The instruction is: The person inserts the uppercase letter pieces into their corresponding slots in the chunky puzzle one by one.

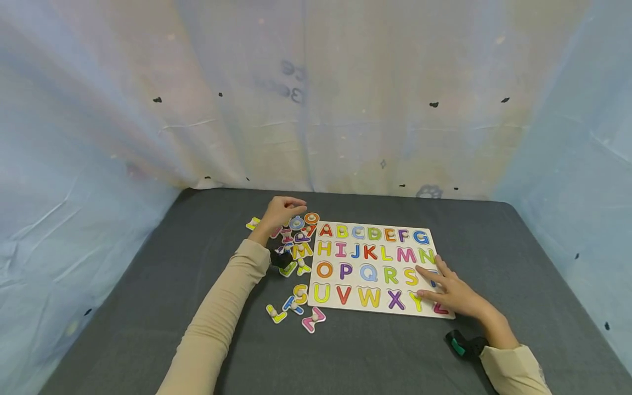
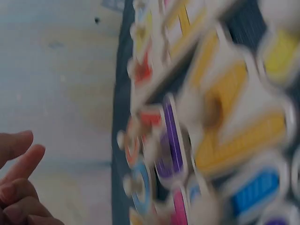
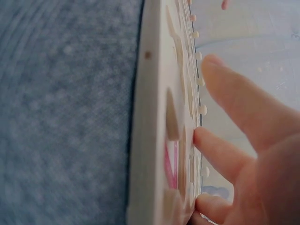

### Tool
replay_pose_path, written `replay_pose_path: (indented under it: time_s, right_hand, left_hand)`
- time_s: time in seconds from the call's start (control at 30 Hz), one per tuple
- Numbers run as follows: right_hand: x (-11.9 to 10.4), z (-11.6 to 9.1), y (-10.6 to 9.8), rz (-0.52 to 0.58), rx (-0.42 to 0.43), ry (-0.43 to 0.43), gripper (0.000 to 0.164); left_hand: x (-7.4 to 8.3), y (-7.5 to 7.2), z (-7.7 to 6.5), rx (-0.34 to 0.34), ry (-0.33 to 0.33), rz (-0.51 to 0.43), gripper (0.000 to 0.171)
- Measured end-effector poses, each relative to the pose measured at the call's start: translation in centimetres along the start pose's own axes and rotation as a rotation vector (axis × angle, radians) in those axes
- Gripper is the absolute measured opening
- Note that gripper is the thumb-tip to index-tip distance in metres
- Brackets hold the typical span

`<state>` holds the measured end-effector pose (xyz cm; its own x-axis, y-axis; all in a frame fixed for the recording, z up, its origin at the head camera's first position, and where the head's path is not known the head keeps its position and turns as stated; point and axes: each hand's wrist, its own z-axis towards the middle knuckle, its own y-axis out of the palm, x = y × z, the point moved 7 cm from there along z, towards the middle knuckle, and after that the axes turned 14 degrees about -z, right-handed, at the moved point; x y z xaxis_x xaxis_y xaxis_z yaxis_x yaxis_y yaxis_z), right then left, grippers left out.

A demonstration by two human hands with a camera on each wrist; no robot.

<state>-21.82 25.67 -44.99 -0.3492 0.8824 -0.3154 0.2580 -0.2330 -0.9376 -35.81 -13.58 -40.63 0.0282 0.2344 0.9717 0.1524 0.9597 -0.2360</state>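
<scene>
Lying on dark grey cloth (image 1: 380, 351), white rectangular alphabet board (image 1: 376, 263) is touched near right edge by right hand (image 1: 456, 293), fingers spread. Left hand (image 1: 281, 213), fingers loosely bent, nothing seen held, is raised near knobbed, multicoloured letter pieces (image 1: 302, 251) scattered beside board's left edge.

Alphabet board (image 1: 336, 282) – white w/ multicol. letters (image 1: 396, 299). M piece (image 1: 302, 251) yellow-orange, Z piece (image 1: 313, 320) pink, T piece (image 1: 293, 305) blue. Tablecloth (image 1: 385, 351) dk grey, sleeves (image 1: 217, 318) beige; curtain (image 1: 355, 109) pale blue & cream – blk spots (image 1: 434, 105).
</scene>
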Motion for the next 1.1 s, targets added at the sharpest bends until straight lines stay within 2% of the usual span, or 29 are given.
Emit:
replay_pose_path:
  time_s: [0.3, 0.4, 0.5, 0.63, 0.9, 1.1]
  right_hand:
    - [0.0, 0.0, 0.0, 0.002, 0.006, 0.000, 0.073]
    - [0.2, -0.1, 0.0, -0.001, 0.012, 0.007, 0.073]
    - [0.2, -0.2, -0.1, -0.006, 0.019, 0.006, 0.072]
    - [0.2, -0.1, -0.1, -0.003, 0.024, 0.001, 0.072]
    - [0.1, -0.2, 0.3, 0.000, 0.011, 0.010, 0.072]
    - [-0.1, -0.1, 0.2, 0.001, 0.014, 0.013, 0.072]
  left_hand:
    - [-2.7, -3.3, 1.0, 0.058, -0.078, 0.169, 0.031]
    - [-3.3, -3.7, 1.2, 0.065, -0.119, 0.202, 0.029]
    - [-3.8, -3.9, 1.3, 0.062, -0.189, 0.211, 0.029]
    - [-4.2, -4.0, 1.3, 0.023, -0.236, 0.227, 0.031]
    - [-4.8, -4.2, 1.1, -0.005, -0.247, 0.289, 0.029]
    - [-4.5, -4.4, 1.2, 0.023, -0.222, 0.379, 0.027]
